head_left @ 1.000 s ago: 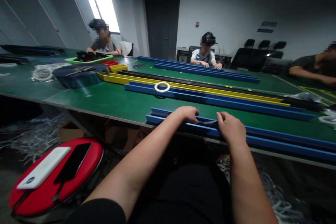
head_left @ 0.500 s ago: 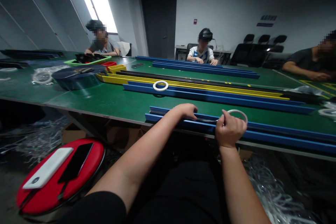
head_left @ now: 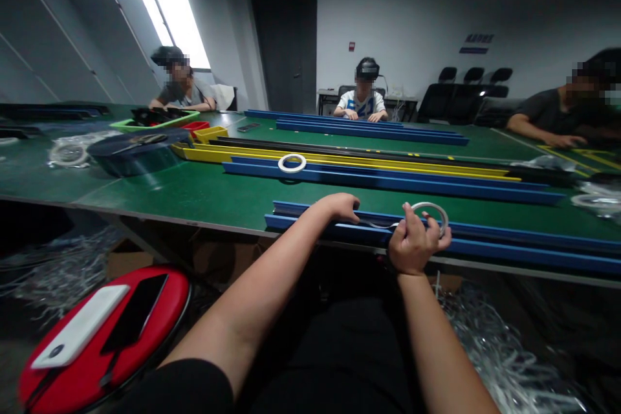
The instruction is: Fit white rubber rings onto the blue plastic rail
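Observation:
My right hand (head_left: 417, 246) holds a roll of white tape (head_left: 439, 212), with some fingers raised and others at the ring. From the roll a thin strip of tape (head_left: 376, 225) runs left to my left hand (head_left: 342, 207). That hand is curled down over a blue channel strip (head_left: 504, 249) at the table's near edge, its fingers closed at the end of the tape; the fingertips are partly hidden. A second tape roll (head_left: 292, 163) rests on another blue channel (head_left: 398, 182) farther back.
Yellow channels (head_left: 339, 158) and more blue channels (head_left: 369, 129) lie across the green table (head_left: 233, 200). A dark coil (head_left: 136, 154) and a green tray (head_left: 155, 119) are at left. Phones sit on a red stool (head_left: 169, 310). Three people sit around the table.
My right hand has loosened from a closed fist, with fingers now lifted around the tape roll. The left hand stays about where it was on the channel. The view has shifted slightly.

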### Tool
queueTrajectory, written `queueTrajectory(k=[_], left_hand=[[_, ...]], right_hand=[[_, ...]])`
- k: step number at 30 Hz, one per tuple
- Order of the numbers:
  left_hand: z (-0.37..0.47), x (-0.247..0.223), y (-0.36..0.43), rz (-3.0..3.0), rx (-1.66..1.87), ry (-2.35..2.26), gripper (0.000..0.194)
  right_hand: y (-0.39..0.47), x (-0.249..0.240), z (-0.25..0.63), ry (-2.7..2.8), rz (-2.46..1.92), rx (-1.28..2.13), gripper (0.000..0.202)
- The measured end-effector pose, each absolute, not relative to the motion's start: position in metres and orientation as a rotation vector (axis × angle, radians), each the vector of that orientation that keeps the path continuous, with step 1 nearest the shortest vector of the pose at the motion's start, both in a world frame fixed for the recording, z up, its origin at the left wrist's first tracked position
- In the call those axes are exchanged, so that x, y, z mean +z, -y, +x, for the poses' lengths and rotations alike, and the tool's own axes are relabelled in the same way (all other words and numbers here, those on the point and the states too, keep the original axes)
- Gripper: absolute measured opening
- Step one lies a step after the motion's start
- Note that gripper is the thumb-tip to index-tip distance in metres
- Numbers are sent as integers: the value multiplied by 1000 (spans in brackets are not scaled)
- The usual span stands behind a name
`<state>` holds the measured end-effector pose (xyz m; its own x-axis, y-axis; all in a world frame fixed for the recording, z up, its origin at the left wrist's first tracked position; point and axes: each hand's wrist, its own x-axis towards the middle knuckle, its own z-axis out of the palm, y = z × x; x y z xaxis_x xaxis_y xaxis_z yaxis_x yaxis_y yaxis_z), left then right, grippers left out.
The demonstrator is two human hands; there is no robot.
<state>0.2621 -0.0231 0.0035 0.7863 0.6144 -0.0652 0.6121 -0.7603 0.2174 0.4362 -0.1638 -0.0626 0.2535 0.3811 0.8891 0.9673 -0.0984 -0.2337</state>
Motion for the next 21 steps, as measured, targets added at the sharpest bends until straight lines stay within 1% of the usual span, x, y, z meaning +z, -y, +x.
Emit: queueTrajectory(k=[4, 7, 21], left_hand=[[262, 6, 26, 2756, 2, -962, 31], [262, 7, 27, 2751, -10, -973, 31], [262, 6, 27, 2747, -18, -1010, 46]], right_hand=[[166, -60, 435, 1280, -1667, -807, 48], [168, -59, 435, 1303, -1670, -790, 49], [168, -59, 435, 1317, -1711, -760, 50]])
